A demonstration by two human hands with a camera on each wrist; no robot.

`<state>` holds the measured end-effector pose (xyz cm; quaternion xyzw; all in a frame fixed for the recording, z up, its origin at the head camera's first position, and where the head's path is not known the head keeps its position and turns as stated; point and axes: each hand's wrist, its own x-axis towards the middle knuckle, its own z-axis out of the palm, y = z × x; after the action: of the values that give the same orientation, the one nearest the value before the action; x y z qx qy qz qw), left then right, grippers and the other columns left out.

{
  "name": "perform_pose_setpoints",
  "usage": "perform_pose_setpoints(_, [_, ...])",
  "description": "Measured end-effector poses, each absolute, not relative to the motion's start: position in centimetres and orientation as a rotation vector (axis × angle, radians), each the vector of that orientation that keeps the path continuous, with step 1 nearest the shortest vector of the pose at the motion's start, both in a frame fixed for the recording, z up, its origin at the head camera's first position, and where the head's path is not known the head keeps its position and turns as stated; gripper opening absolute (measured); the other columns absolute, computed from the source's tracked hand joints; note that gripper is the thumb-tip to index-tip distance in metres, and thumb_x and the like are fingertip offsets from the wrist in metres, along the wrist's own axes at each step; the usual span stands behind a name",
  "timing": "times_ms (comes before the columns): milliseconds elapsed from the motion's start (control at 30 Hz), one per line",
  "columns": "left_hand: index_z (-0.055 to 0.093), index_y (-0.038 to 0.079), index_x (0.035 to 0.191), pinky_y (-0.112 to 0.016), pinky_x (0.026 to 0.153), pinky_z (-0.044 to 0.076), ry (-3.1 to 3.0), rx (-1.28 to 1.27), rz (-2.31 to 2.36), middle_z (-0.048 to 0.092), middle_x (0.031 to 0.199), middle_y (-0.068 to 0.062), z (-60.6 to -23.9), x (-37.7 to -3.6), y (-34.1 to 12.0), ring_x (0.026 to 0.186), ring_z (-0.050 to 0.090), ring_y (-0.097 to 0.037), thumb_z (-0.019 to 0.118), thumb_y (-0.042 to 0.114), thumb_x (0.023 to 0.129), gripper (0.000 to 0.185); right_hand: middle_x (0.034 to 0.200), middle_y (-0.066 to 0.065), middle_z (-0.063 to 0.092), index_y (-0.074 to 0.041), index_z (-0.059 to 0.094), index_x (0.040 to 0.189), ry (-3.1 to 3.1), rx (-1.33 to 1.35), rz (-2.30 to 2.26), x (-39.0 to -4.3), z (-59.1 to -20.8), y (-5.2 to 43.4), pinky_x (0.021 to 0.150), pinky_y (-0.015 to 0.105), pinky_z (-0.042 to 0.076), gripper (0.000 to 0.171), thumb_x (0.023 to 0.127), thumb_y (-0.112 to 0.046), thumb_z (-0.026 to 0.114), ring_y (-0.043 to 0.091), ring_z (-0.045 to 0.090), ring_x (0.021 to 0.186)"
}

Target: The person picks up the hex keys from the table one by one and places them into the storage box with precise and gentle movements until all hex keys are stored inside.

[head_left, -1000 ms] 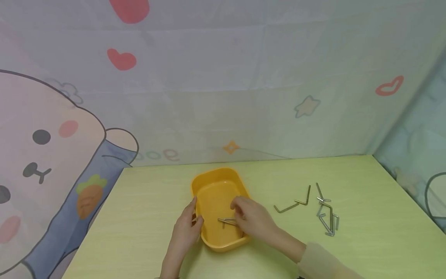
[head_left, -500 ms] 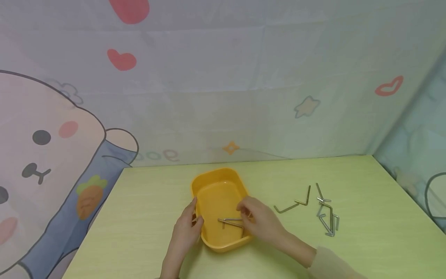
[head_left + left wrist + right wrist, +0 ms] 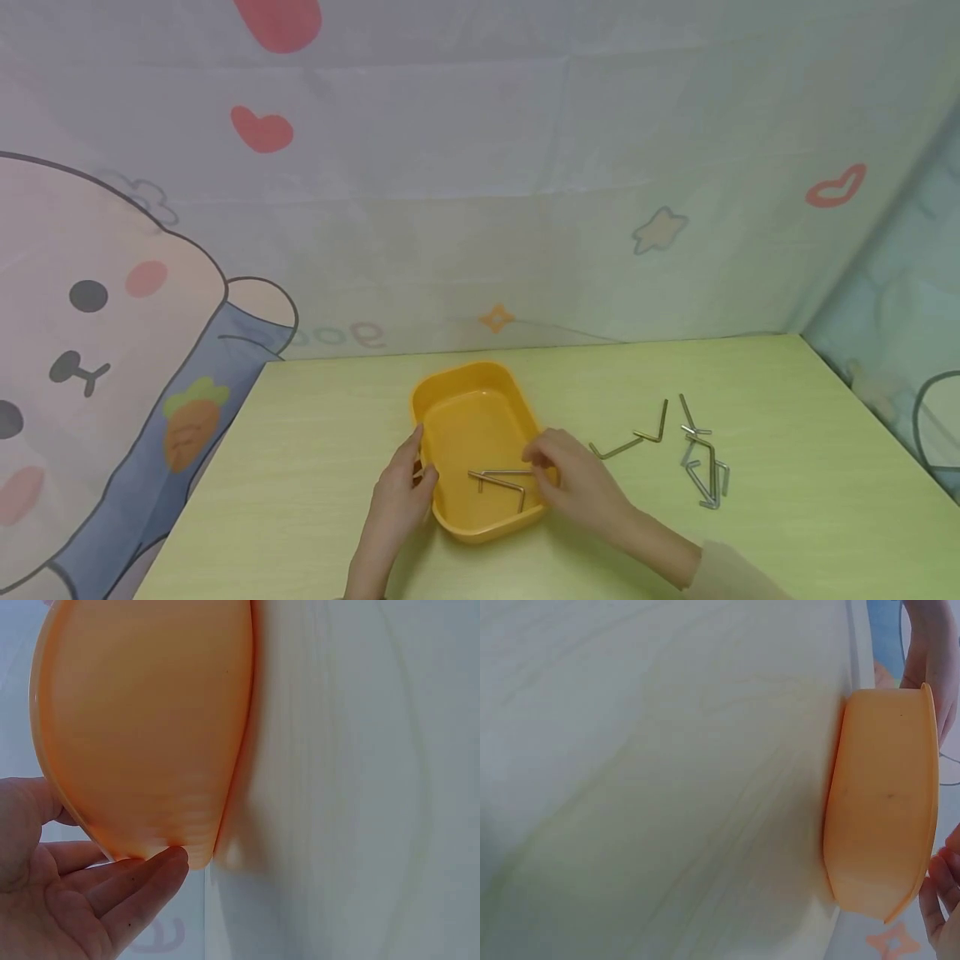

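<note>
A yellow plastic tray (image 3: 461,433) lies on the table. My left hand (image 3: 401,500) holds its left side, with the thumb at the rim and the fingers flat along the outer wall, as the left wrist view shows. Inside, near the front, are two crossed L-shaped hex keys (image 3: 501,481). My right hand (image 3: 581,483) hovers at the tray's right rim with loosely bent fingers, and nothing shows between them. The tip of one hex key ends close to the thumb. In the right wrist view, the fingers (image 3: 941,889) stand beside the rim.
Right of the tray, two bronze-toned hex keys (image 3: 618,448) lie near each other on the pale table (image 3: 315,442). Farther right is a loose pile of several more hex keys (image 3: 712,467). A printed cloth (image 3: 465,167) hangs behind the table.
My right hand has drawn back rightward from inside the tray to its right rim, uncovering more of the hex keys. The left hand and tray have stayed in place.
</note>
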<state>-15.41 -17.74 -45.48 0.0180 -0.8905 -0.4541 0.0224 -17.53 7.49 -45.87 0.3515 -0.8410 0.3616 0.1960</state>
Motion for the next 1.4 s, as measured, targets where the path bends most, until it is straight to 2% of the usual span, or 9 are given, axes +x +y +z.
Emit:
perform_pose_setpoints(167, [0.028,0.008,0.152,-0.048,0.097,0.052,-2.764,0.066,-1.406,0.034,0.153,-0.020,-45.6,-15.5,-17.8,0.125,0.052,-0.043,0.048,0.015,0.097,0.059,0.085,-0.005,0.061,-0.010,0.064,0.093,-2.304,0.992,1.024,-17.2,-46.1,8.0,0.066,0.015,0.050,0.026,0.075,0.008,0.067,0.005,0.052,0.077])
perform_pose_setpoints(333, [0.028,0.007,0.152,-0.048,0.096,0.053,-2.765,0.062,-1.409,0.034,0.153,-0.021,-45.6,-15.5,-17.8,0.125,0.052,-0.045,0.048,0.014,0.097,0.059,0.086,-0.005,0.062,-0.010,0.064,0.093,-2.311,0.973,1.027,-16.9,-46.3,8.4,0.069,0.015,0.051,0.027,0.074,0.009,0.067,0.003,0.053,0.078])
perform_pose_setpoints(567, [0.028,0.007,0.151,-0.048,0.095,0.054,-2.764,0.058,-1.409,0.034,0.153,-0.022,-45.5,-15.5,-17.8,0.124,0.052,-0.045,0.048,0.014,0.097,0.059,0.088,-0.011,0.061,-0.018,0.064,0.093,-2.324,0.951,1.026,-16.2,-46.3,9.3,0.070,0.016,0.053,0.030,0.076,0.007,0.067,0.003,0.056,0.080])
perform_pose_setpoints(767, [0.028,0.008,0.152,-0.048,0.095,0.054,-2.767,0.066,-1.405,0.034,0.153,-0.021,-45.6,-15.6,-17.8,0.124,0.052,-0.044,0.048,0.015,0.097,0.059,0.089,-0.012,0.061,-0.019,0.064,0.093,-2.310,0.919,1.002,-15.7,-46.4,10.2,0.070,0.014,0.053,0.032,0.075,0.007,0.069,0.000,0.055,0.080])
perform_pose_setpoints(1167, [0.028,0.007,0.151,-0.048,0.094,0.054,-2.769,0.071,-1.395,0.036,0.152,-0.023,-45.5,-15.4,-18.0,0.124,0.053,-0.045,0.048,0.014,0.097,0.059,0.083,-0.016,0.057,-0.019,0.063,0.088,-2.427,0.682,0.868,-15.3,-46.6,11.7,0.065,0.012,0.052,0.028,0.074,0.004,0.070,-0.006,0.052,0.075])
perform_pose_setpoints(1400, [0.028,0.008,0.152,-0.048,0.096,0.053,-2.766,0.056,-1.397,0.036,0.152,-0.022,-45.8,-15.5,-18.0,0.124,0.053,-0.044,0.048,0.015,0.097,0.059,0.080,-0.017,0.055,-0.022,0.062,0.086,-2.443,0.639,0.845,-15.2,-46.8,13.2,0.062,0.012,0.051,0.032,0.072,0.006,0.071,-0.006,0.049,0.073])
